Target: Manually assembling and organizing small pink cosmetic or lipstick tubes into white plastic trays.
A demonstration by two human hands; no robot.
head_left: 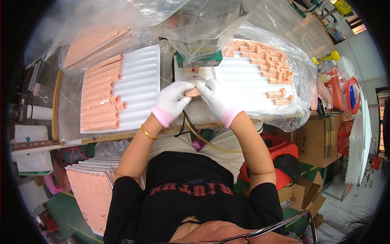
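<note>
Small orange block [192, 92] sat between both hands, just above the bench's [69, 110] near edge, about mid-bench. Left hand [172, 101] in white glove with pink cuff: fingers curled together, tips pinched on the block's left end. Right hand [217, 99], same glove: fingers closed on the block's right end, thumb and forefinger clamped. Both hands touched at the block. Just beyond the fingertips, a small white fixture [194, 72] held another orange piece, with a green box [200, 61] behind it under a clear plastic bag [195, 24]. White grooved tray [134, 87] toward the bench's left end, left half filled with rows of orange blocks. Second white tray [243, 77] toward the right end, inside a plastic bag, with loose orange blocks along its far and right edges. Stack of filled trays [91, 189] below the bench, left of the person.
</note>
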